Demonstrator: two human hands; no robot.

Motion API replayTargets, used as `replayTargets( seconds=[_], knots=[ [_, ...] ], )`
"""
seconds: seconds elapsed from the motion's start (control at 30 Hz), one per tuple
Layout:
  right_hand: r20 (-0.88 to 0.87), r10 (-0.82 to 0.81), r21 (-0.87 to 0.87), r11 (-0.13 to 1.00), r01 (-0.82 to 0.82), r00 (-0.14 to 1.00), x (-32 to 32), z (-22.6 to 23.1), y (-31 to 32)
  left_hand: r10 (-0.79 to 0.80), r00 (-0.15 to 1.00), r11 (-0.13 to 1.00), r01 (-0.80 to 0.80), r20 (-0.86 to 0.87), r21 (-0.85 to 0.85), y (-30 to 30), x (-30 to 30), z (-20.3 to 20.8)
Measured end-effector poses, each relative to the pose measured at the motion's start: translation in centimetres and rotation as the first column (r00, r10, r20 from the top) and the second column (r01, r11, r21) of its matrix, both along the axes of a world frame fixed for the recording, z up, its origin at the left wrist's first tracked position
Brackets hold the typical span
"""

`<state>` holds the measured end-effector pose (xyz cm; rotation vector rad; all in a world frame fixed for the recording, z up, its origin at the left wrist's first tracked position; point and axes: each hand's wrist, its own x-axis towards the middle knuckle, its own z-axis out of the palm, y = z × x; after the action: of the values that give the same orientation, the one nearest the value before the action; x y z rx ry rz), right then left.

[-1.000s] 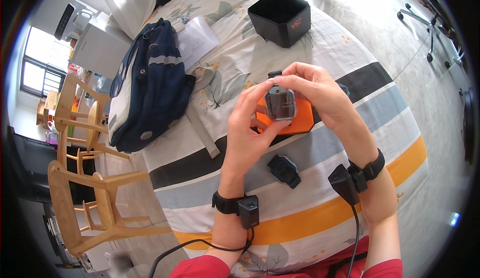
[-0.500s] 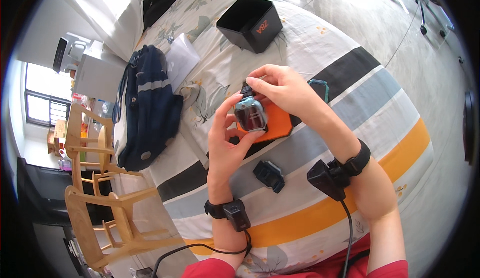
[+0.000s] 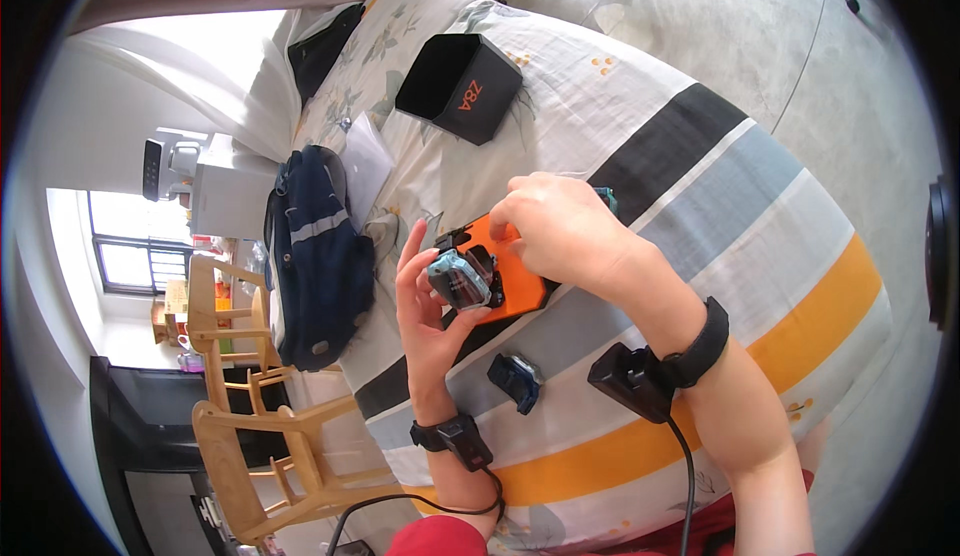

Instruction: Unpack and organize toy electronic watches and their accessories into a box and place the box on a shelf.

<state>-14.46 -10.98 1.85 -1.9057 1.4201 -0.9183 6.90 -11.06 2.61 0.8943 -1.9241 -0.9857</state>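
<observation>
My left hand [image 3: 426, 328] grips a smartwatch [image 3: 458, 278] with a dark screen and a teal case, between thumb and fingers. It is held just over the left part of an orange box insert [image 3: 522, 278] with dark edges. My right hand [image 3: 572, 226] is closed, its fingers curled above the insert's far right side, apart from the watch; what they hold, if anything, is hidden. A teal frame-like piece [image 3: 608, 199] shows partly behind my right hand. Nearer to me on the cover lies a small dark blue, strap-like piece [image 3: 515, 380].
An open black box [image 3: 490, 101] stands on the patterned bed cover [image 3: 700, 196] beyond my hands. To the left lie a navy bag [image 3: 320, 276] and white paper [image 3: 367, 168]. Wooden chairs [image 3: 230, 451] stand at far left. Cables run from black devices on both wrists.
My right hand has come off the watch's strap and moved right, over the orange insert. My left hand still holds the watch, now tilted and left of the insert's middle. The view has shifted.
</observation>
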Motion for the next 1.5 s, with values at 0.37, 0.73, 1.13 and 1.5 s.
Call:
replayTargets(
  seconds=[0.37, 0.73, 1.13, 1.5],
  knots=[
    [0.019, 0.082, 0.03, 0.996, -0.082, 0.996, 0.0, 0.3, -0.5, 0.033, 0.999, 0.997, -0.035, 0.034, 0.062, 0.0, 0.4, 0.1],
    [-0.069, 0.027, -0.211, 0.977, -0.04, 0.997, 1.4, -1.6, -1.2, 0.039, 0.994, 0.999, -0.038, 0.107, -0.009, -0.2, 0.0, -0.4],
    [-0.105, -0.248, -0.225, 0.949, 0.22, 0.963, 0.5, -0.7, -1.2, 0.077, 0.989, 0.994, -0.066, 0.127, -0.089, -0.1, -0.8, -0.5],
    [0.076, -0.127, -0.27, 0.952, 0.143, 0.989, 0.9, -0.7, -0.8, 0.088, 0.983, 0.984, -0.061, 0.159, -0.169, -0.1, -1.0, -0.8]
  ],
)
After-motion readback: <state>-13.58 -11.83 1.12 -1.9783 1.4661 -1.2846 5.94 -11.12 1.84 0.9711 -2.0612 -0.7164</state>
